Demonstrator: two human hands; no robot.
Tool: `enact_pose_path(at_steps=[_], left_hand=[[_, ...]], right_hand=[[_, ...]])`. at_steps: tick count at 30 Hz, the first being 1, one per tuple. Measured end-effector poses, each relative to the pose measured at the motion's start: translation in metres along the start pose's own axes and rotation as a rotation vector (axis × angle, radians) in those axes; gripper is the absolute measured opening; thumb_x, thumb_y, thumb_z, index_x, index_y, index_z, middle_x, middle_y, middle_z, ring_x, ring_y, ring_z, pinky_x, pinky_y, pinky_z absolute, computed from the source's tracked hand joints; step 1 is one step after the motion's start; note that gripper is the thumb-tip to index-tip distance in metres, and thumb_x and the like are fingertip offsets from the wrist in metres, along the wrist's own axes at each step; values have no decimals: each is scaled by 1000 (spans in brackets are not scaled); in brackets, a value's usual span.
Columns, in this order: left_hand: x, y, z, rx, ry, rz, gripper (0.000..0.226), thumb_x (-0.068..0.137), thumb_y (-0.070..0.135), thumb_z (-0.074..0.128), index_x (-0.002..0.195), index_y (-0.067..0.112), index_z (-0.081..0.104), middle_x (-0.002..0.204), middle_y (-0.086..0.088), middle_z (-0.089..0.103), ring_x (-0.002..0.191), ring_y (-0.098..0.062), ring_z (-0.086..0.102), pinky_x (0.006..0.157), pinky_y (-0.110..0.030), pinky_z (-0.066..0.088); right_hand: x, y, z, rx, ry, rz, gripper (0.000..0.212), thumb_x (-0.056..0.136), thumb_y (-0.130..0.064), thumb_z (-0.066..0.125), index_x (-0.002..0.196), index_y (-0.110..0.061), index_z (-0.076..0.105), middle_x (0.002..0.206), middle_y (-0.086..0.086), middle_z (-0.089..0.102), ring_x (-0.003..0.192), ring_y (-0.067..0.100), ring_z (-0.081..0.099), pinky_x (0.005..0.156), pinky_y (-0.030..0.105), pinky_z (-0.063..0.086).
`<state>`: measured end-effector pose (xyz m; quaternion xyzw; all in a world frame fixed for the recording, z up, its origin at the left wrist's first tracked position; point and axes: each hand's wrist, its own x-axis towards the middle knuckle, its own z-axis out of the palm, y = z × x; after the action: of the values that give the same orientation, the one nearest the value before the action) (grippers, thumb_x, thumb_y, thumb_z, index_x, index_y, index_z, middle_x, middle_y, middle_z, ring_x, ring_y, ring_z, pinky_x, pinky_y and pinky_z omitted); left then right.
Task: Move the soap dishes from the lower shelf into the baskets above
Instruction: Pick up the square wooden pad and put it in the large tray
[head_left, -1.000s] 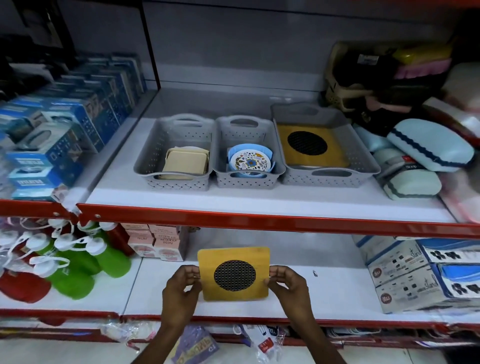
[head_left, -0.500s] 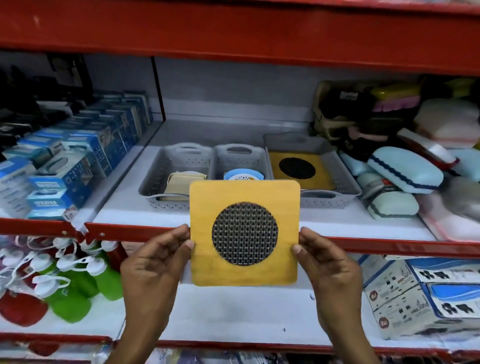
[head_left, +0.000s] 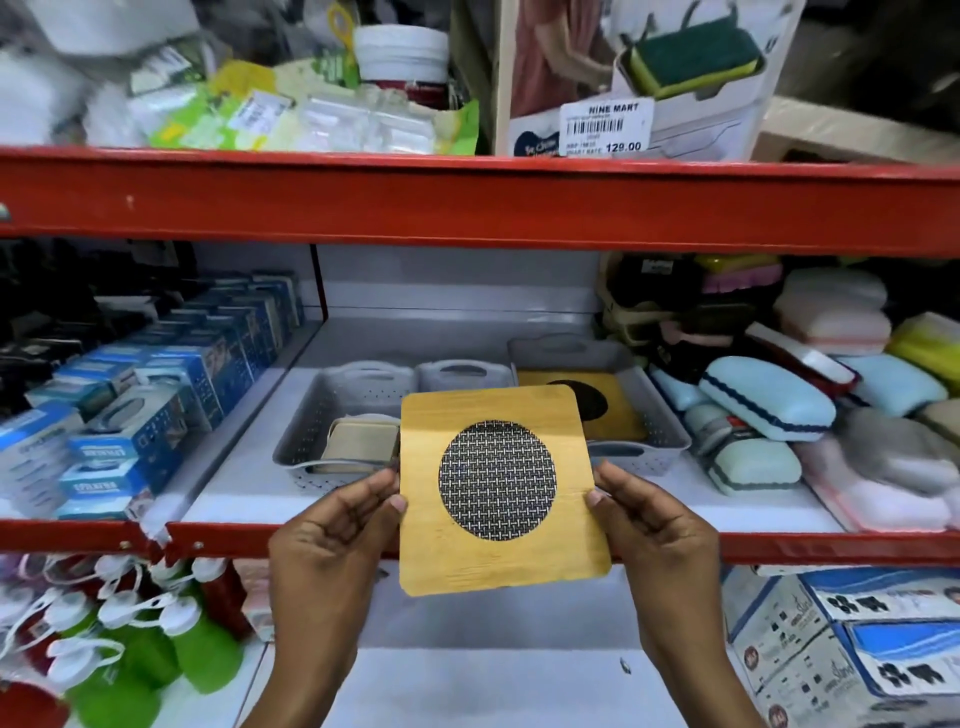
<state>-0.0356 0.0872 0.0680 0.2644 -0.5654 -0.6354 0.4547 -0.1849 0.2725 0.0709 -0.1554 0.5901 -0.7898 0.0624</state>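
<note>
I hold a square yellow wooden soap dish with a round black mesh centre upright in front of the middle shelf. My left hand grips its left edge and my right hand grips its right edge. Behind it stand three grey baskets: the left basket holds a beige soap dish, the middle basket is mostly hidden by the held dish, and the right basket holds another yellow mesh dish.
Red shelf rails run across above and below the baskets. Blue boxes fill the left of the middle shelf, sponges and cases the right. Green and red bottles and printed boxes sit on the lower shelf.
Both hands have lifted the yellow mesh dish from the lower shelf up to the level of the baskets. The view has tilted upward, showing the top shelf.
</note>
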Motion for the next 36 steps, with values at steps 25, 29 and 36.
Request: enact_pose_path(at_steps=[25,29,36], left_hand=[[125,3,173,421,-493,-49,40,59,-2,60,89,20,71,82,0,74,90,-34,69,72,-30,56],[133,-5,186,598,-566,29,42,76,-9,57,93,27,68,89,4,70,94,-25,69,65,-9,48],[131,-14,201,888,-672,186,36,90,6,57,124,16,66,128,-3,69,120,-21,63,97,-19,44]], right_hand=[[197,-33,-35,-767,-113,-85,27,84,7,65,98,-13,78,90,5,74,96,25,70,92,38,55],[204,-28,-35,-839,-186,-158,29,84,8,62,85,-17,77,84,4,74,90,24,70,85,34,54],[209,-19,-34,-1102,-306,-300,30,93,0,54,92,-18,78,86,-9,65,83,4,61,68,7,41]])
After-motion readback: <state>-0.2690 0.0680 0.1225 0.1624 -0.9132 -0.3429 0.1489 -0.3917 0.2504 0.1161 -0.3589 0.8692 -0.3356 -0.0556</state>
